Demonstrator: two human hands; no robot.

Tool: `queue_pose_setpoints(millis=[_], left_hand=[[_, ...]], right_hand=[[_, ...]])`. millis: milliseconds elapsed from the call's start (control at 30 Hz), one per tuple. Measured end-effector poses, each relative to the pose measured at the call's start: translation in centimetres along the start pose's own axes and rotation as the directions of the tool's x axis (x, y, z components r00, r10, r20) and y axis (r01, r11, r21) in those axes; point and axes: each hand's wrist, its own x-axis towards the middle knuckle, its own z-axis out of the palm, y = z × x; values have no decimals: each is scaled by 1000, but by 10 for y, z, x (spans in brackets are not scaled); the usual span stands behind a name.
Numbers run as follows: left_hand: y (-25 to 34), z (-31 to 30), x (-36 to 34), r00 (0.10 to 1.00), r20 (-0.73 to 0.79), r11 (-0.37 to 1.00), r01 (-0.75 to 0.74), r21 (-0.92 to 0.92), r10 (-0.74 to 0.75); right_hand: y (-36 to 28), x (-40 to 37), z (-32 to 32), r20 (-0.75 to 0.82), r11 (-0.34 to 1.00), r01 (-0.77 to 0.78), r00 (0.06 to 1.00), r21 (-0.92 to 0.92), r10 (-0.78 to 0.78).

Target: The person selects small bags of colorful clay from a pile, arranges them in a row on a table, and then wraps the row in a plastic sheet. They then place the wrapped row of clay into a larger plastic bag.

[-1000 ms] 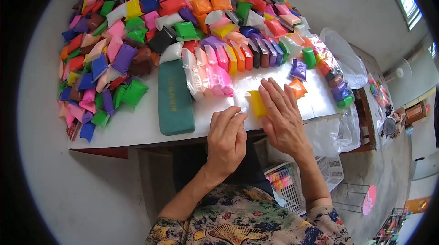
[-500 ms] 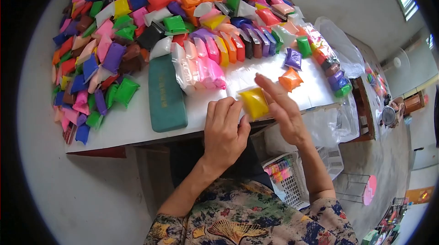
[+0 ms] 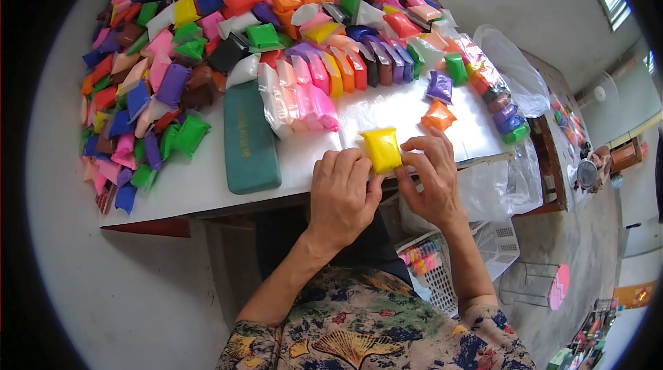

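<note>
Near edge of white-covered desk (image 3: 314, 171): yellow, soft, pillow-shaped packet (image 3: 382, 150) between both hands. Left hand (image 3: 342, 194): fingers curled at its lower left side. Right hand (image 3: 431, 180): fingers bent at its lower right corner. Grip cannot be told for either. Left: teal oblong case (image 3: 251, 142), bare strip between. Beyond packet: open white surface, reaching upright row of multicoloured packets (image 3: 369, 67).
</note>
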Motion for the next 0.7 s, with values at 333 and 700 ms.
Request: queue_pose_setpoints(millis=[333, 700], left_hand=[[-3, 6, 7, 996, -16, 996, -89, -28, 89], [-1, 17, 8, 996, -41, 997, -77, -29, 76]], right_hand=[[-1, 0, 6, -36, 997, 29, 999, -73, -32], [-1, -2, 17, -113, 995, 2, 993, -99, -14]])
